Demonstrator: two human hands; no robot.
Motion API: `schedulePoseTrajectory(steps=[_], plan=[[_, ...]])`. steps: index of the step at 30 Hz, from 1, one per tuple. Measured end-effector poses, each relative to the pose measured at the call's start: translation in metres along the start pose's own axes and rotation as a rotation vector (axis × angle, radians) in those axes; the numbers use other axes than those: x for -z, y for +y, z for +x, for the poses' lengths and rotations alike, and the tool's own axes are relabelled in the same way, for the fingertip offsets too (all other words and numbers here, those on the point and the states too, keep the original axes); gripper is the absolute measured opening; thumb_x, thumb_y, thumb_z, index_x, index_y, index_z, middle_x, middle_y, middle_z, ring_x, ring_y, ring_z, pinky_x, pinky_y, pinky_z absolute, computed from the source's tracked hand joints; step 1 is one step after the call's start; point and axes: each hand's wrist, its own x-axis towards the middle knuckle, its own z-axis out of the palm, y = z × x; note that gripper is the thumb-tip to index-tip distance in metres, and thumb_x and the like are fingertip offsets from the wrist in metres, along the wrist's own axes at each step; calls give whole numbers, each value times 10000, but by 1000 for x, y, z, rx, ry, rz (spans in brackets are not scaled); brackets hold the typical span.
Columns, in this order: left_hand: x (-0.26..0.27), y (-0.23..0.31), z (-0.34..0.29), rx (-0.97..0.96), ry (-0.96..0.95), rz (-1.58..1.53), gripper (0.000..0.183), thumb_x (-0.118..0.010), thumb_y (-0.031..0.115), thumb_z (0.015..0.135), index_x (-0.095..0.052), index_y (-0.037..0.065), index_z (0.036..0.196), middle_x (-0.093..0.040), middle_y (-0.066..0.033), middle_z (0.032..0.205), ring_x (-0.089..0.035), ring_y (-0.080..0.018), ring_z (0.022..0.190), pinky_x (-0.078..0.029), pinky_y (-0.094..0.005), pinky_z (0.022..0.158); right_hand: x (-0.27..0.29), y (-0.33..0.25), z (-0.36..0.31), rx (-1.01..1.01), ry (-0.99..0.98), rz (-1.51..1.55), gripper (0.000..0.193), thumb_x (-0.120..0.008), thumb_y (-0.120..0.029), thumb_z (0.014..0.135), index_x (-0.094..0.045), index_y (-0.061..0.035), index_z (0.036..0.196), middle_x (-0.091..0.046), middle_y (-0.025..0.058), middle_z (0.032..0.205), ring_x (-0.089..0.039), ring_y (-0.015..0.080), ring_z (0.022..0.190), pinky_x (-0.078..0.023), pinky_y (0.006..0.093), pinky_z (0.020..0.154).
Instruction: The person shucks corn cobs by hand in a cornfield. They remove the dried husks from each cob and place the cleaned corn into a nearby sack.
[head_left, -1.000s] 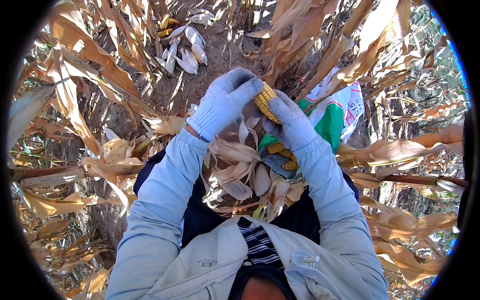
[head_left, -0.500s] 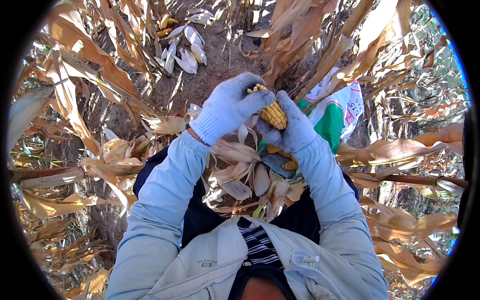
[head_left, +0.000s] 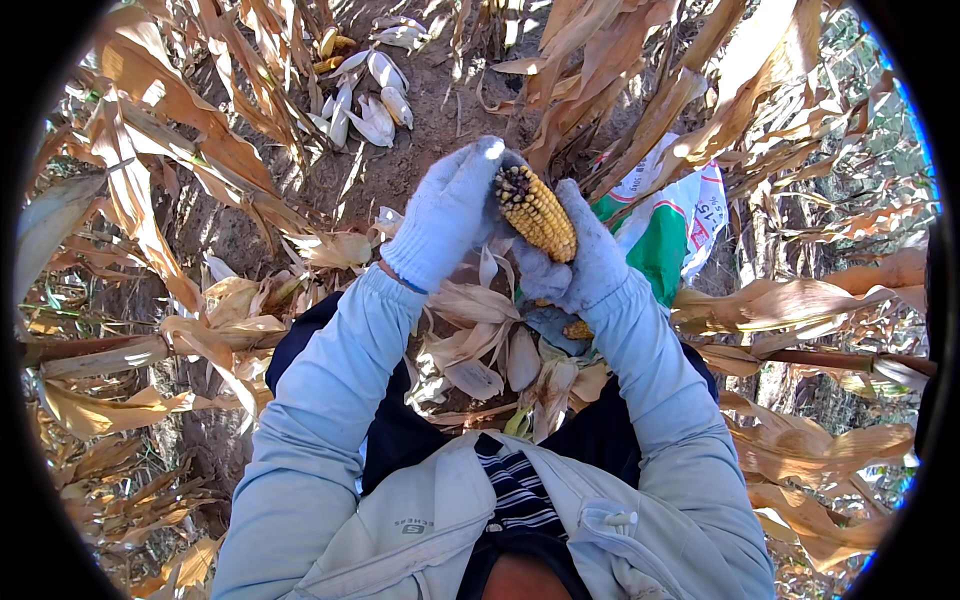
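A yellow corn cob (head_left: 540, 222) slants between my hands, bare of husk, with dark, spoiled-looking kernels at its upper left tip. My right hand (head_left: 588, 250), in a greyish-white knit glove, grips the lower right side, thumb along the edge and fingers beneath. My left hand (head_left: 447, 212), gloved alike, closes against the dark tip; its fingertips are hidden behind the cob. Below my right wrist, another yellow cob (head_left: 577, 329) shows partly in the opening of a green and white sack (head_left: 660, 245).
Pale loose husks (head_left: 470, 345) lie between my knees. Several ears in white husks (head_left: 375, 110) rest on the soil at the far left, near some bare yellow cobs (head_left: 328, 50). Dry corn stalks and leaves (head_left: 640, 70) crowd both sides, with stalks (head_left: 100, 352) lying crosswise.
My left thumb has moved off the cob's face, uncovering the dark tip. The cob has turned slightly in my right hand, which stays nearly in place.
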Motion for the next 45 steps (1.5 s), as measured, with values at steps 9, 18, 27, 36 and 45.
schedulePoseTrajectory(steps=[9,18,27,36,45], plan=[[-4,15,-6,-185,-54,482,306,-626,271,1022,-687,18,1183,-710,-94,1066,-676,-174,990,-548,-313,912,14,0,5,-48,-156,16,789,-295,-751,1033,-638,-51,1158,-580,92,641,-377,119,351,-262,264,350],[-3,-3,2,-82,79,190,264,-587,235,1058,-695,11,1149,-708,-60,1048,-650,-132,968,-532,-295,888,2,5,5,159,102,-200,629,-442,-639,1048,-595,-86,1305,-671,72,857,-588,137,582,-467,266,507],[-3,4,0,-181,112,687,459,-674,428,997,-687,11,1189,-735,-124,1007,-694,-175,924,-547,-320,838,8,-4,1,402,63,-708,600,-708,-205,980,-452,-99,1512,-612,53,1278,-663,132,1005,-585,305,880],[0,3,0,-142,28,408,382,-629,367,1031,-691,18,1174,-739,-132,1029,-700,-194,960,-549,-332,858,-6,-4,-9,343,72,-599,603,-684,-317,1003,-459,-77,1509,-627,62,1285,-639,117,950,-563,265,800],[5,23,-2,-141,-70,476,344,-606,279,1038,-687,23,1253,-729,-109,1095,-685,-157,1000,-548,-314,898,11,-5,-5,181,-128,-179,538,-601,-387,1033,-532,-53,1450,-665,118,1263,-667,184,980,-512,236,664]])
